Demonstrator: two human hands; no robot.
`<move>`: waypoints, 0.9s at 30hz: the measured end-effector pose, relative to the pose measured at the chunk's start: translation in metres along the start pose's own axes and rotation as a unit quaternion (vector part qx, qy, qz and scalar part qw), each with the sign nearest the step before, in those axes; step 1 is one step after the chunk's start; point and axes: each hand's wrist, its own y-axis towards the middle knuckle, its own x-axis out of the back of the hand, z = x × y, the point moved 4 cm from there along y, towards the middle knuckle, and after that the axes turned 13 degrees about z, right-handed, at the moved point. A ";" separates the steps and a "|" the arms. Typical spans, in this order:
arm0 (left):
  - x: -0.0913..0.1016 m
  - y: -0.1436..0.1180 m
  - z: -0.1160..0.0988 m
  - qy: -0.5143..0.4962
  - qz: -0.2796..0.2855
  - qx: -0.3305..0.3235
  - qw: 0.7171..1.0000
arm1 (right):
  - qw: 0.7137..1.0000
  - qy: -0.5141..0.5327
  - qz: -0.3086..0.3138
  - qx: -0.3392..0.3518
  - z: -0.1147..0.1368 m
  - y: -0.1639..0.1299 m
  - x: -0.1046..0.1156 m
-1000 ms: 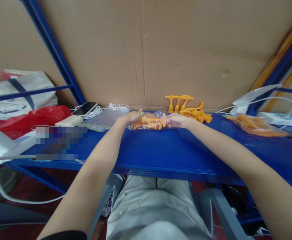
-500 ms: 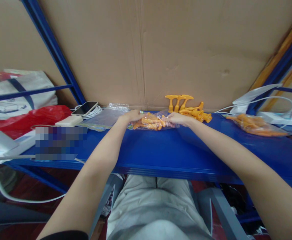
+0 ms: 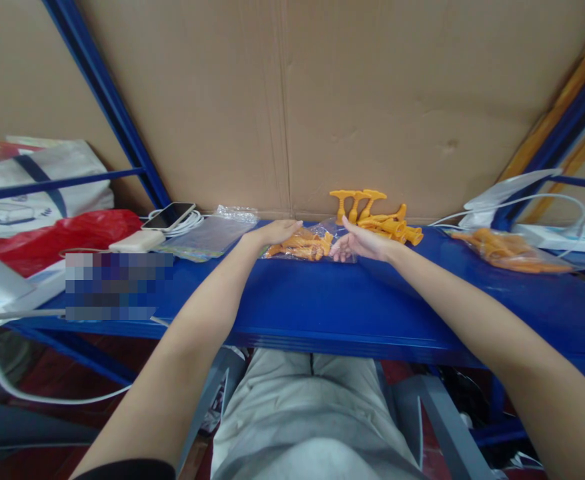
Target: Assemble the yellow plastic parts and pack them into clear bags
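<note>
brown corrugated cardboard sheeting (image 3: 372, 100) backs a glossy blue shelf surface (image 3: 322, 300) framed by blue steel uprights (image 3: 107, 107); this is a storage rack used as a workbench, seen from a seated position. on the shelf, close to the cardboard, lies a small clear plastic bag filled with orange plastic parts (image 3: 305, 245), its long axis running left to right across the view. the left hand (image 3: 275, 233) rests flat, palm down, fingers extended together, over the bag's left end and touching it. the right hand (image 3: 359, 243) sits at the bag's right end, loosely spread with the thumb raised and fingers pointing toward the bag; whether it pinches the film cannot be told. both hands are about equally near, one at each end, with the bag between them. just beyond the right hand a loose heap of orange t-handled plastic parts (image 3: 379, 215) stands against the cardboard, some upright, some lying. further right is a second clear bag of orange parts (image 3: 509, 251), well apart. to the left lie a stack of empty clear plastic bags (image 3: 212, 235), a dark smartphone on coiled white cable (image 3: 169, 215), a white power bank (image 3: 137, 241) and a red plastic bag (image 3: 47, 240).
</note>
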 end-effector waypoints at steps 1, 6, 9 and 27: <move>-0.002 -0.001 0.000 -0.011 0.010 0.005 1.000 | 1.000 -0.014 -0.003 0.008 0.001 -0.001 -0.001; -0.005 0.000 0.001 0.001 0.043 0.028 0.999 | 0.992 -0.098 -0.073 0.044 0.003 -0.002 -0.002; 0.001 -0.001 0.000 0.043 0.041 0.048 0.997 | 0.979 -0.153 -0.120 0.061 0.000 0.002 0.006; -0.005 0.000 0.007 -0.143 0.018 0.143 0.979 | 0.907 -0.256 -0.330 -0.051 -0.017 -0.005 0.043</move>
